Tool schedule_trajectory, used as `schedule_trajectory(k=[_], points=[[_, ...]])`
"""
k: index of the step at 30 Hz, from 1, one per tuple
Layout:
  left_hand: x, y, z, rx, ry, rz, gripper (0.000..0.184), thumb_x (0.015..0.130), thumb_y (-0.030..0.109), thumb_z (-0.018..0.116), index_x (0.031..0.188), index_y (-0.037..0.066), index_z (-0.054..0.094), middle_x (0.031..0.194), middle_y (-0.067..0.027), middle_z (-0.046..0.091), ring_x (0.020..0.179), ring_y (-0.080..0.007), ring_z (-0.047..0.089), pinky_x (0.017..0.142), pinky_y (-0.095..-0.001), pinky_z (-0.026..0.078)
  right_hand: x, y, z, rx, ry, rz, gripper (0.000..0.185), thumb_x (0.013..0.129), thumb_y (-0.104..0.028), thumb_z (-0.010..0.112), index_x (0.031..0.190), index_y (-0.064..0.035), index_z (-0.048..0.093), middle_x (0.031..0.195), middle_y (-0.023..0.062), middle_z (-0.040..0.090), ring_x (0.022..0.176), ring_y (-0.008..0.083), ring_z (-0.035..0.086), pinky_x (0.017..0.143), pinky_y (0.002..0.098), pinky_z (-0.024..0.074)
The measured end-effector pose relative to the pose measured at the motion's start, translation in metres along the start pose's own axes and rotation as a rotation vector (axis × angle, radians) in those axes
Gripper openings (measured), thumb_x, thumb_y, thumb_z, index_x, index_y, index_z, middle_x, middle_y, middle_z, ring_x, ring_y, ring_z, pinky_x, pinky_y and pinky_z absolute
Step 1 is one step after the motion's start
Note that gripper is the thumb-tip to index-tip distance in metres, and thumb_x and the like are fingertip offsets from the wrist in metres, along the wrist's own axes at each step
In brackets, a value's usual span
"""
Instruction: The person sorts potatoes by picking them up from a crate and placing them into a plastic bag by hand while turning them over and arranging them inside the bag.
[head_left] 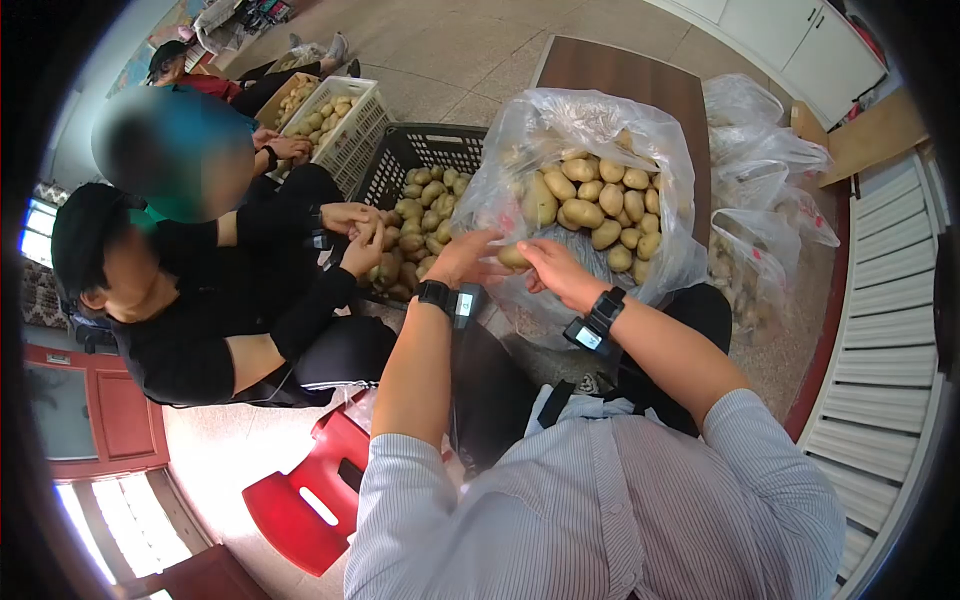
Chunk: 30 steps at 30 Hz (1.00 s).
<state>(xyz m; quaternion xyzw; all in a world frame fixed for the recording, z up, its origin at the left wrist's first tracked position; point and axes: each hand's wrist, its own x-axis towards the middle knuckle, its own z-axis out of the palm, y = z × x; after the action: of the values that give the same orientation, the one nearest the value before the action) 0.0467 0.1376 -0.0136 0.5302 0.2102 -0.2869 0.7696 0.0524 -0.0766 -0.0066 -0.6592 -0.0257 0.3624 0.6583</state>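
A potato (pixel 513 257) is pinched between the thumb and fingers of my right hand (pixel 562 272), in front of a clear plastic bag. My left hand (pixel 466 260) is just left of it, its fingers apart and pointing at the potato; whether they touch it I cannot tell. Past my hands, the open plastic bag (pixel 505 130) holds a heap of potatoes (pixel 605 203). On the left, a black crate (pixel 440 135) also holds many potatoes (pixel 425 215).
Close on my left sits a co-worker in black (pixel 210 300), hands over the black crate. A white crate (pixel 362 128) of potatoes stands beyond, near other people. Filled plastic bags (pixel 755 190) line the right side by a radiator (pixel 870 330). A red chair (pixel 315 490) is lower left.
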Motion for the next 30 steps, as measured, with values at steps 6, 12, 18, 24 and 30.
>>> schedule_trajectory(k=[6,12,18,24,30], points=[[0.007,-0.003,-0.005,0.051,-0.101,0.084,0.030,0.098,0.032,0.058,0.118,0.009,0.058,0.098,-0.0026,0.063,0.073,-0.0163,0.062,0.059,-0.0285,0.049,0.013,0.004,0.002,-0.005,-0.015,-0.110,0.042,0.101,-0.039,0.049,0.117,-0.0013,0.058,0.093,0.0076,0.063,0.069,0.0143,0.058,0.062,0.0301,0.0501],[0.032,-0.018,-0.046,-0.172,0.068,0.175,0.029,0.097,0.031,0.060,0.113,0.008,0.059,0.097,-0.0086,0.064,0.076,-0.0235,0.064,0.058,-0.0352,0.053,0.038,0.048,-0.024,-0.153,0.140,-0.237,0.038,0.096,-0.032,0.055,0.114,0.0020,0.060,0.090,0.0112,0.065,0.074,0.0217,0.063,0.066,0.0345,0.0500],[0.051,-0.034,-0.094,-0.267,0.432,0.219,0.033,0.099,0.027,0.054,0.119,0.000,0.055,0.103,-0.0110,0.063,0.082,-0.0242,0.065,0.064,-0.0363,0.058,0.023,0.062,-0.027,-0.687,0.249,-0.134,0.046,0.091,-0.034,0.060,0.117,0.0037,0.058,0.101,0.0256,0.067,0.096,0.0432,0.063,0.086,0.0450,0.0486],[0.041,-0.030,-0.092,0.084,0.719,0.222,0.029,0.091,0.022,0.061,0.106,-0.004,0.060,0.093,-0.0107,0.063,0.074,-0.0227,0.064,0.061,-0.0364,0.059,0.021,0.068,-0.005,-0.756,0.075,-0.096,0.051,0.090,-0.036,0.061,0.124,0.0015,0.053,0.115,0.0275,0.062,0.107,0.0430,0.060,0.093,0.0456,0.0468],[0.033,-0.013,-0.045,0.137,0.609,0.178,0.060,0.085,0.042,0.071,0.118,-0.006,0.056,0.092,-0.0179,0.062,0.070,-0.0242,0.062,0.054,-0.0352,0.054,0.026,0.056,0.019,-0.672,0.043,-0.484,0.046,0.086,-0.021,0.059,0.125,-0.0004,0.049,0.118,0.0271,0.059,0.108,0.0453,0.057,0.094,0.0491,0.0452]])
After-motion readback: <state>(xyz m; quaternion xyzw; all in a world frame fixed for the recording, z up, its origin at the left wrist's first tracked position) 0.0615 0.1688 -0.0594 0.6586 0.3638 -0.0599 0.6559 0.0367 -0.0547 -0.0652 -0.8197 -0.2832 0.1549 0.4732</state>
